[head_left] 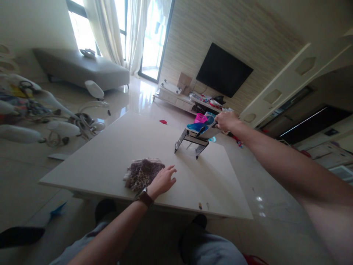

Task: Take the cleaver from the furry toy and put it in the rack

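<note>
The left hand [162,181] lay palm-down on the pale, smooth stone counter [110,154], its fingers [170,170] loosely spread and holding nothing. A dark brown wristwatch [144,197] sat on that wrist. The hand rested just beside, and at its edge seemingly touching, a folded brown leopard-print cloth [142,173] that lay flat near the counter's front edge.

The right hand [226,120] reached far out over the counter's far corner, fingers curled tight around the end of a grey device with a blue top [200,129] — a thing too small and blurred to identify. That device sat on or just above a small dark metal folding stand [190,141], which stood on the counter well apart from the cloth. A pink cup-like object [200,117] showed just behind the device.

Beyond the counter stood a grey sofa [79,68], a black wall-mounted television [223,70] and a low white cabinet [176,97] — all on glossy floor tiles.
</note>
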{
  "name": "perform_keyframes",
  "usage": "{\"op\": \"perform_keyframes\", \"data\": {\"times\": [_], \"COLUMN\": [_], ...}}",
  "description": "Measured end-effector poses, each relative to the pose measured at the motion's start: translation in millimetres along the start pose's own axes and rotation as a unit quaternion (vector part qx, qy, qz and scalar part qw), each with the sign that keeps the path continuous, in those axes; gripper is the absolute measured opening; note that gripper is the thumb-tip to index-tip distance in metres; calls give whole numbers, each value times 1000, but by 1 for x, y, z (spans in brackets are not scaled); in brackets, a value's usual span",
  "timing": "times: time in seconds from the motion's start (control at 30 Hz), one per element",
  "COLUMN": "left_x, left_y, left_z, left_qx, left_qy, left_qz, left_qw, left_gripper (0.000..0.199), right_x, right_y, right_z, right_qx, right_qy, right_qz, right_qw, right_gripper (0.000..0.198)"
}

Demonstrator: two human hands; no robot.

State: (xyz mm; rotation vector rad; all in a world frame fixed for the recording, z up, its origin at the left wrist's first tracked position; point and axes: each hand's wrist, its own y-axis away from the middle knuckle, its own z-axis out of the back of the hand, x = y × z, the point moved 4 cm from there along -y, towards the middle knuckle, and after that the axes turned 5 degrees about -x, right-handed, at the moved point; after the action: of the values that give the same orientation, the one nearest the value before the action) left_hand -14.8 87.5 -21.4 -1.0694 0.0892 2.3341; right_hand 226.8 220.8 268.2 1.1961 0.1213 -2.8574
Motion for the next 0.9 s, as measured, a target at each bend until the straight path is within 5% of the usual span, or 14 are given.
{"op": "perform_keyframes", "data": {"times": [0.33,0.53,0.9], "left_x": [-3,-10,5], "left_y": [-5,-8,-17], "left_z": [-6,-8,15], "left_qx": [18,25,-11], "left_qy": [31,49,81], "left_qz": [24,30,59], "left_qw": [999,998,995], "left_gripper": [36,34,34], "right_x": [3,-5,24], "right_y": [3,-30,-63], "right_z": [-8,-22,-102], "right_qx": [-5,-29,29], "right_qy": [-59,-139,-291], "right_qz": [-11,-59,-176], "right_qw": [998,988,940], "right_gripper": [25,30,33]}}
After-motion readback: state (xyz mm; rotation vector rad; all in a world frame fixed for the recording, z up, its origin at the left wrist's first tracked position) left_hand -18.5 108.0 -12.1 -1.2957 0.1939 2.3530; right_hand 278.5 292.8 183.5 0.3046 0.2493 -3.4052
